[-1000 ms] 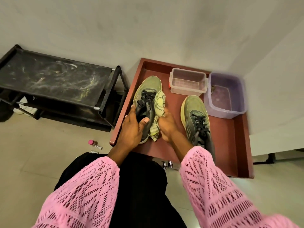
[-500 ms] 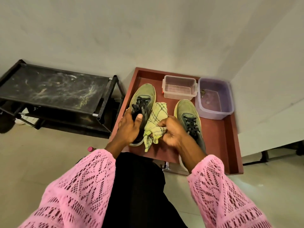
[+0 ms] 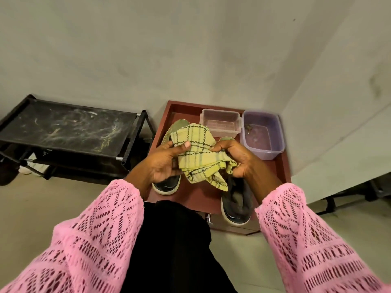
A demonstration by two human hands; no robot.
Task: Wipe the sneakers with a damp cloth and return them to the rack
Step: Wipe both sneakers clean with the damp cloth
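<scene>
Seen from above, a person in pink lace sleeves holds a yellow-green checked cloth [image 3: 197, 153] with both hands over a shallow reddish-brown wooden tray [image 3: 281, 172] on the floor. The left hand [image 3: 167, 163] has its thumb and fingers pinched on the cloth's left side; the right hand [image 3: 239, 159] is curled closed around its right end, so the fabric bunches between them.

On the tray lie two olive-green sneakers with black laces and white soles: the left sneaker [image 3: 169, 185] on the tray's left side, the right sneaker [image 3: 237, 206] near its front edge. At the tray's back stand a clear plastic box [image 3: 220, 123] and a lilac plastic tub of water [image 3: 262, 136]. A black metal shoe rack [image 3: 69, 132] stands just left of the tray.

The person seems to be regathering the cloth mid-wipe. Next, likely, a folded pad pressed to one shoe while the other hand steadies it.
</scene>
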